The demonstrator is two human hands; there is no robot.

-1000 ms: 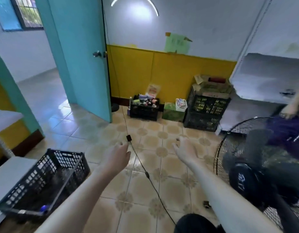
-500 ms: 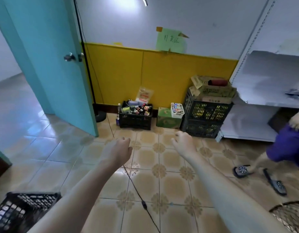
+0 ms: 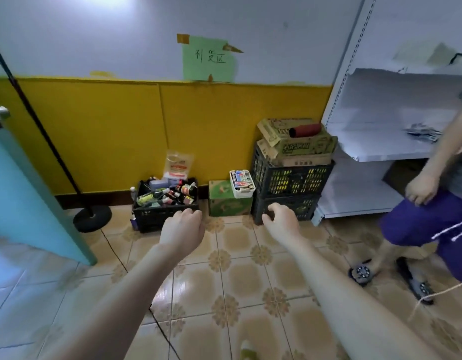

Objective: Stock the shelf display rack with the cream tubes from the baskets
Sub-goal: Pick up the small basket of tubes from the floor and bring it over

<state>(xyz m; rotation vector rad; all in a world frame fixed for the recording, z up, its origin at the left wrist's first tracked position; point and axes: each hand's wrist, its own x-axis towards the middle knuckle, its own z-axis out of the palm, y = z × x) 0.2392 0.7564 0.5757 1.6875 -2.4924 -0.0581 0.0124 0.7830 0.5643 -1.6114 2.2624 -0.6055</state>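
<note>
Hands empty, short of the baskets along the far wall.
Your left hand (image 3: 181, 228) and right hand (image 3: 281, 220) both reach forward over the tiled floor (image 3: 237, 281), fingers loosely curled and grasping nothing. Just beyond the left hand, a black basket (image 3: 157, 219) of mixed bottles and tubes stands against the yellow wall panel (image 3: 107, 131). To its right, a small white basket (image 3: 244, 192) sits on a green carton (image 3: 222, 203); its packed contents are too small to confirm as cream tubes. Beyond the right hand, two black crates (image 3: 289, 181) are stacked, with cardboard boxes (image 3: 302, 149) on top. The white shelf display rack (image 3: 367, 120) stands at far right, with a few packets (image 3: 422, 133) lying on its upper visible shelf. A second person (image 3: 432, 222) stands in front of the rack. A teal door (image 3: 30, 190) is at left.
</note>
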